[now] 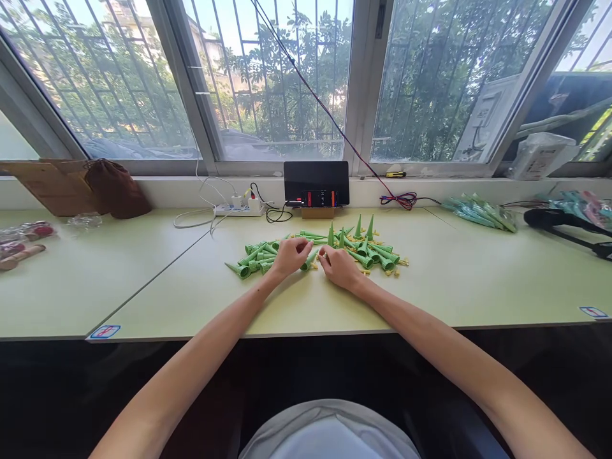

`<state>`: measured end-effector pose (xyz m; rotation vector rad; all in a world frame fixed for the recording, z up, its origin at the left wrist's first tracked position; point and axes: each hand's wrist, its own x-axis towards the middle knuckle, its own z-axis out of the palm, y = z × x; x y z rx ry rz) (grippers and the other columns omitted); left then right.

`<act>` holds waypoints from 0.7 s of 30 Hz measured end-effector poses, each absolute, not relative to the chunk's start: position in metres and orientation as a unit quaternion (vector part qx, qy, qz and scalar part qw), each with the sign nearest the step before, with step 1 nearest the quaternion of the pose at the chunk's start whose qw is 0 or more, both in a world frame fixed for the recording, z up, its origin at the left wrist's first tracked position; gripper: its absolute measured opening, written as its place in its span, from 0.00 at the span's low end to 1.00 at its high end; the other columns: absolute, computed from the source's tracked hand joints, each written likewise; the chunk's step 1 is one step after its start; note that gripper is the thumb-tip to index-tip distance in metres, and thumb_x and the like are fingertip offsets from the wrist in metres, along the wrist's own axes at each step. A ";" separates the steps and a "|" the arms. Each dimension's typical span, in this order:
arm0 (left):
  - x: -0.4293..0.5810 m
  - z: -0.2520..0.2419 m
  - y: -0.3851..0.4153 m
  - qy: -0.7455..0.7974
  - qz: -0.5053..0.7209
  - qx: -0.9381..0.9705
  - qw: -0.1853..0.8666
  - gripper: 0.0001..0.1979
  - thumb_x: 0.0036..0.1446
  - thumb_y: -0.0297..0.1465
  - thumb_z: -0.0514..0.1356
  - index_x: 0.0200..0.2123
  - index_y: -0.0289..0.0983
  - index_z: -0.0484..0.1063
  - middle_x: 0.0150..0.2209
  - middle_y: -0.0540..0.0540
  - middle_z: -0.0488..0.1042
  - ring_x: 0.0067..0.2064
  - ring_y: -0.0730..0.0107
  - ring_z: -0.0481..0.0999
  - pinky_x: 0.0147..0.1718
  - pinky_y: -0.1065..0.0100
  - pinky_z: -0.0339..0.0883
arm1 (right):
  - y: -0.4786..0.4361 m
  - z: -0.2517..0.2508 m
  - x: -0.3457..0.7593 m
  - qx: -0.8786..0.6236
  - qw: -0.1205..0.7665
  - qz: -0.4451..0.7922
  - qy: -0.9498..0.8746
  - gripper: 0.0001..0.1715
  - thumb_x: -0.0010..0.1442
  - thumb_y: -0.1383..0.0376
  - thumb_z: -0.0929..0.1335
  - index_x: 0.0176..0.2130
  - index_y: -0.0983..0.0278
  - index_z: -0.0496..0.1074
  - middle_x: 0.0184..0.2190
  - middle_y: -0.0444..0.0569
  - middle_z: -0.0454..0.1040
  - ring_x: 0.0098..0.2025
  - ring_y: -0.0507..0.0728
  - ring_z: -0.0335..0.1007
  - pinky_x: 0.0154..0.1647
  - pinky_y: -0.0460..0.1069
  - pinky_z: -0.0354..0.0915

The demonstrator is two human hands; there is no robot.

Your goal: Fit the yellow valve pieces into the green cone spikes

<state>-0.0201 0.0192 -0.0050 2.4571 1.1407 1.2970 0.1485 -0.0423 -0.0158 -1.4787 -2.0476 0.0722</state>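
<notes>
Both my hands are over the table among many hollow green plastic cones. My left hand [291, 256] is curled, with one green cone [309, 261] at its fingers, its wide mouth toward me and its tip toward the right hand. My right hand [340, 268] pinches close to that tip; whatever its fingertips hold is too small to make out. Left of my hands lies a pile of green cones [262, 257] on their sides. More cones [377, 254] lie to the right, where a few stand upright [370, 227]. Small yellow plastic pieces [396, 272] are scattered around these.
Behind the cones a dark tablet [315, 175] stands upright with a phone [319, 198] before it. A power strip [239, 209] with cables sits left of it. Bagged cones [479, 211] and a black strap-like object [564, 223] lie right; a brown pouch [116, 189] stands left.
</notes>
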 end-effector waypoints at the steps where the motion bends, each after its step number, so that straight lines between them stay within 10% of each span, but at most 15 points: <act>1: -0.020 -0.005 0.019 0.375 0.429 0.819 0.071 0.18 0.60 0.36 0.56 0.19 0.35 0.67 0.17 0.54 0.61 0.22 0.75 0.57 0.26 0.69 0.53 | -0.042 -0.016 0.149 -0.544 0.324 0.038 -0.773 0.10 0.69 0.64 0.62 0.43 0.64 0.71 0.29 0.48 0.77 0.29 0.56 0.72 0.31 0.46 0.56; 21: -0.019 -0.005 0.016 0.309 0.402 0.857 0.088 0.11 0.58 0.34 0.58 0.28 0.35 0.75 0.22 0.50 0.70 0.24 0.74 0.63 0.26 0.70 0.57 | -0.039 -0.019 0.149 -0.487 0.420 0.104 -0.759 0.11 0.69 0.63 0.61 0.43 0.65 0.71 0.32 0.48 0.78 0.31 0.53 0.70 0.34 0.45 0.59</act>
